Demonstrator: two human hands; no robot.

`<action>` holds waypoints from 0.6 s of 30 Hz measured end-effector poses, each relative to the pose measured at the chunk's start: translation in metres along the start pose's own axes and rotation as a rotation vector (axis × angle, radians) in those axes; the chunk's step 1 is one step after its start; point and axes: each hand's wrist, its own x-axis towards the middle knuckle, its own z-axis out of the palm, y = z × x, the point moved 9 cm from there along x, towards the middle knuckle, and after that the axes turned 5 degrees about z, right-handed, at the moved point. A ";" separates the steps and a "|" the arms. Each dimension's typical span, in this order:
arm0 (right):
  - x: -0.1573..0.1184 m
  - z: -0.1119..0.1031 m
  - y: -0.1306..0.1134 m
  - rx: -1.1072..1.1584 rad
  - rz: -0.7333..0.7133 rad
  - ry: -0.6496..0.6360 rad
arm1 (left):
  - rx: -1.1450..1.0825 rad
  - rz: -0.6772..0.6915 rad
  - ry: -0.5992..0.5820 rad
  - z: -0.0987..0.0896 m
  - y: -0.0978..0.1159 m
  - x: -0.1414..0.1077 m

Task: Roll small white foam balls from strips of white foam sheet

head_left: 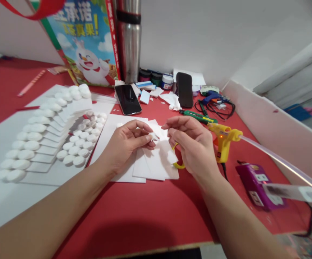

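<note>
So we've got our left hand [130, 140] around the middle of the frame, with a small white piece [154, 136] pinched narrowly between thumb and fingers, right over some overlapping white sheets [154, 165]. Our right hand [192, 142] is just to the right of it, thumb and index finger close together; honestly we can't tell if anything's in that pinch. Under that hand, a bit of a yellow handle [180, 166] peeks out, mostly hidden. Just right of it is a yellow glue gun [224, 142] with an orange light lit and a long clear glue stick [280, 164] running out toward the lower right, above a purple box [255, 183]. Over on the left side we've got a fan of white cards [46, 153] edged with a double row of white discs, and next to it a bunch of loose-looking white discs [76, 149] packed side by side. Top centre, two dark phones lie on the red table [134, 216], the left one [128, 99] near a steel flask [130, 46] and the right one [184, 90] beside some white scraps [170, 100]. A cartoon bag [88, 39] stands at upper left.
</note>
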 end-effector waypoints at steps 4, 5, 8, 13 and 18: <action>0.002 0.002 0.012 0.162 0.157 -0.031 | 0.018 0.009 -0.010 0.000 0.000 0.000; 0.002 0.002 0.014 0.189 0.186 -0.034 | 0.016 0.004 -0.010 0.000 0.000 0.000; 0.001 0.003 0.018 0.242 0.250 -0.040 | -0.002 -0.013 -0.012 0.001 -0.002 0.001; 0.003 0.003 0.020 0.249 0.237 -0.026 | -0.051 -0.040 -0.006 0.002 -0.004 0.001; 0.004 -0.001 0.022 0.238 0.222 0.004 | -0.019 -0.053 0.000 0.001 -0.006 0.000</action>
